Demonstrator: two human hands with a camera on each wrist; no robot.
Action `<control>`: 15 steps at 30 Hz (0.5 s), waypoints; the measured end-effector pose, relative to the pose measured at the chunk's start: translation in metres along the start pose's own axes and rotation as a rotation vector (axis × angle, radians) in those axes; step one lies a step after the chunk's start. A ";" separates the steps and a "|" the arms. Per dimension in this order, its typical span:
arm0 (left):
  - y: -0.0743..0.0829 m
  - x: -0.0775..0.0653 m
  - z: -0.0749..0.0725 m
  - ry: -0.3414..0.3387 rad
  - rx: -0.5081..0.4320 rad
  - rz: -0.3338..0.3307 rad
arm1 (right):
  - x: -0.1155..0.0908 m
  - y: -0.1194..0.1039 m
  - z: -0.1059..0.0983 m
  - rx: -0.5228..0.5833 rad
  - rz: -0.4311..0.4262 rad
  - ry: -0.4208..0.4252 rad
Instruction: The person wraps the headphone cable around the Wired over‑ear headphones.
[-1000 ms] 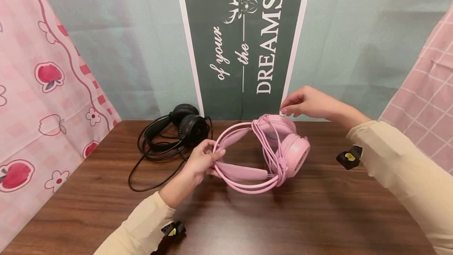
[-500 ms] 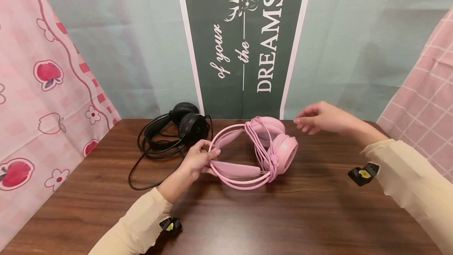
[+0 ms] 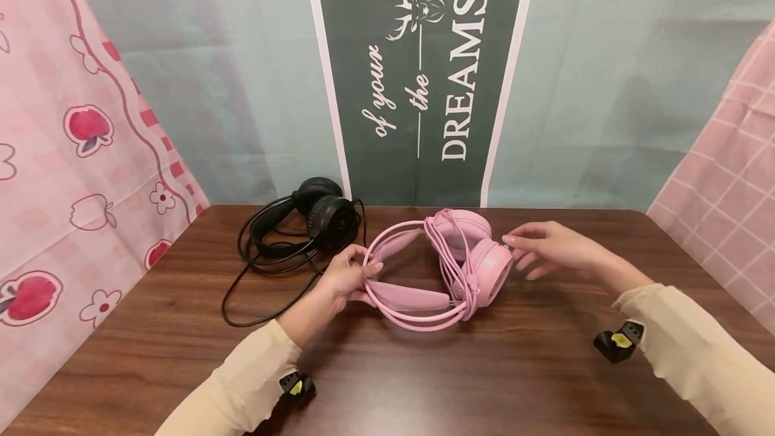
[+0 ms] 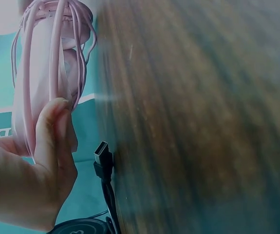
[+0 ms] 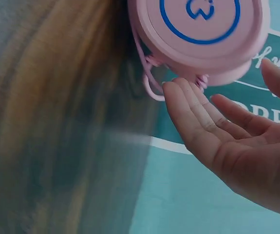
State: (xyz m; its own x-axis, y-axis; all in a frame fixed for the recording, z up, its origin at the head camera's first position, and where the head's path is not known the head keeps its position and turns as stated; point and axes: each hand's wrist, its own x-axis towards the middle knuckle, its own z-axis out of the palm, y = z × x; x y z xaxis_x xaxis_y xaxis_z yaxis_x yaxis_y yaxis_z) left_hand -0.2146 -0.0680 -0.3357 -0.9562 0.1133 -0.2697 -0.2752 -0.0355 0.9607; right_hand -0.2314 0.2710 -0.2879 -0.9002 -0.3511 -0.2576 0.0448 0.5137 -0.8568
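Observation:
Pink headphones [image 3: 407, 296] lie on their side at mid-table in the head view, their pink cable looped in a bundle around the band near the ear cups. My left hand [image 3: 348, 278] pinches the headband at its top, thumb on one side; the left wrist view shows this grip on the thin pink bands [image 4: 56, 53]. My right hand [image 3: 560, 251] is beside the ear cups, fingers extended and slightly bent, with nothing in it. In the right wrist view its fingertips [image 5: 176, 87] are right at the lower edge of an ear cup [image 5: 203, 36] bearing a blue ring.
Black headphones [image 3: 329, 221] with a looped black cable lie at the back left of the brown wooden table [image 3: 484, 382]. A black USB plug [image 4: 102, 155] shows in the left wrist view. Cloth hangings [image 3: 581, 86] stand behind and at both sides.
The pink headphones have come down and slightly left with my left hand still gripping the band. My right hand has dropped from above the ear cups to beside them.

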 end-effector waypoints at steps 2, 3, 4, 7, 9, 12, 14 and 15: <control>0.000 0.000 0.000 0.002 0.006 -0.005 | 0.001 0.004 0.003 0.036 -0.004 -0.024; -0.001 0.000 0.001 0.002 0.008 -0.005 | 0.002 0.005 0.005 0.052 -0.007 -0.035; -0.001 0.000 0.001 0.003 0.010 -0.005 | 0.002 0.006 0.006 0.068 -0.010 -0.048; -0.002 0.000 0.001 0.007 0.013 -0.014 | 0.002 0.007 0.008 0.110 -0.020 -0.070; -0.002 0.000 0.001 0.008 0.016 -0.022 | 0.002 0.007 0.009 0.129 -0.026 -0.076; -0.004 0.001 0.001 0.001 0.024 -0.038 | 0.003 0.007 0.010 0.148 -0.033 -0.078; -0.004 0.001 0.001 -0.009 0.027 -0.048 | 0.003 0.007 0.011 0.158 -0.034 -0.080; -0.004 0.001 0.000 -0.017 0.029 -0.052 | 0.004 0.007 0.011 0.160 -0.033 -0.078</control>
State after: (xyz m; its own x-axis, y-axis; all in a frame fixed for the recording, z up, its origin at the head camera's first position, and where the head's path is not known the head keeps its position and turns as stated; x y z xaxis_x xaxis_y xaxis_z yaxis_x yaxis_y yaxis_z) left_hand -0.2140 -0.0675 -0.3401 -0.9389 0.1309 -0.3183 -0.3211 0.0000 0.9470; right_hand -0.2294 0.2647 -0.3002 -0.8662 -0.4288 -0.2565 0.0897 0.3716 -0.9241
